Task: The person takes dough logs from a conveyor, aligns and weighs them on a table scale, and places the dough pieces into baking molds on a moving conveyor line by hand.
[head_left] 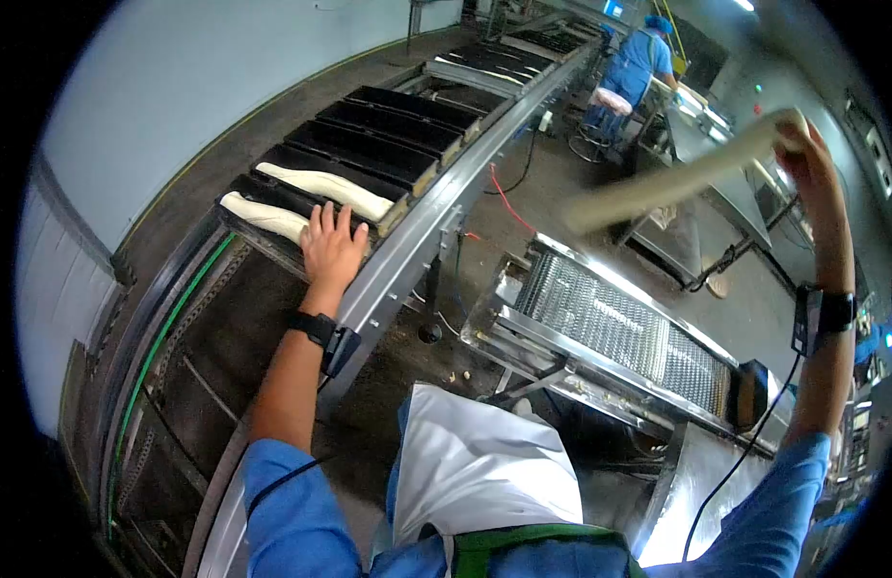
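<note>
My right hand is raised at the upper right, closed around one end of a long, pale dough strip. The strip stretches out to the left and its far end is blurred. On the conveyor at left, my left hand lies with fingers spread over the right end of a dough strip in the nearest black pan. The fingers cover that end, so how firmly they press cannot be told. Just beyond, another dough strip lies in the adjoining pan.
More black pans line the conveyor, whose metal side rail runs away from me. A metal mesh belt stands at right of centre. Farther back, a person in blue is at a metal table. A cable hangs from my right wrist.
</note>
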`<act>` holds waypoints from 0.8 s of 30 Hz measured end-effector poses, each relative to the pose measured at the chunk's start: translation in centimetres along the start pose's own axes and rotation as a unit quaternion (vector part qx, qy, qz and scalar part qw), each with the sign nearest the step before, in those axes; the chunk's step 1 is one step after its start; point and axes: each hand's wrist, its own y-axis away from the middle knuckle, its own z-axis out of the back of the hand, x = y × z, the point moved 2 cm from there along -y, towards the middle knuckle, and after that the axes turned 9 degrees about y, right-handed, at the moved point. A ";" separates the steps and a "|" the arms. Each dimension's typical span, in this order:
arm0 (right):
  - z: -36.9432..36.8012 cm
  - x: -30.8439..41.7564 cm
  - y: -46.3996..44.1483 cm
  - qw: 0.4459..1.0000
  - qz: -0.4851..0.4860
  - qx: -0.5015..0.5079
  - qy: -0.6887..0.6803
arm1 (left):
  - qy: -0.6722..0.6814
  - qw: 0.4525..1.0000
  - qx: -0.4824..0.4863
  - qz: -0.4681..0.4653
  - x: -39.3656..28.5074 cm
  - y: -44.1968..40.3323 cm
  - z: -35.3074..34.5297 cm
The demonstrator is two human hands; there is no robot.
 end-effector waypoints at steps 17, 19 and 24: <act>-32.6 -11.2 5.7 0.879 -0.017 0.472 0.069 | -0.013 0.997 -0.062 -0.036 1.7 1.0 1.6; -28.3 -15.2 6.5 0.867 -0.030 0.468 0.167 | -0.013 0.998 -0.051 -0.018 1.7 0.9 1.8; -12.2 -34.8 13.5 0.702 0.027 0.340 0.625 | -0.025 1.000 -0.003 0.003 2.1 0.4 2.5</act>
